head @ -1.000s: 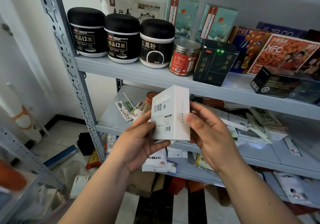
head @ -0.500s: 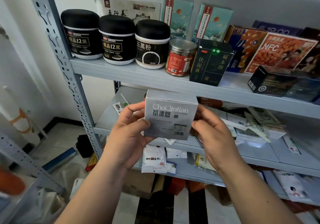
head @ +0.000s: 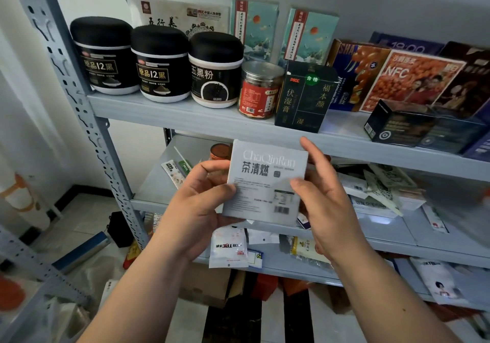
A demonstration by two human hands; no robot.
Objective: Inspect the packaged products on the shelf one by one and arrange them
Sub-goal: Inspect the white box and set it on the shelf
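A white box (head: 265, 183) printed "ChaQinRan" faces me in front of the grey metal shelf (head: 169, 116). My left hand (head: 196, 205) grips its left edge, thumb on the front and fingers behind. My right hand (head: 326, 199) holds its right edge, thumb on the front near the barcode and fingers up behind the box. The top shelf carries three black-lidded jars (head: 159, 64), a red-labelled can (head: 259, 91), a dark green box (head: 305, 96) and several colourful boxes (head: 405, 77).
A black box (head: 397, 124) lies on its side at the top shelf's right. The middle shelf (head: 159, 183) holds scattered sachets and flat packets (head: 381, 183). More packets (head: 229, 247) lie on the lower shelf. Cartons and bags sit on the floor below.
The box has been turned from its narrow side to its printed front and lifted a little. My right hand has shifted so its fingers stand up behind the right edge.
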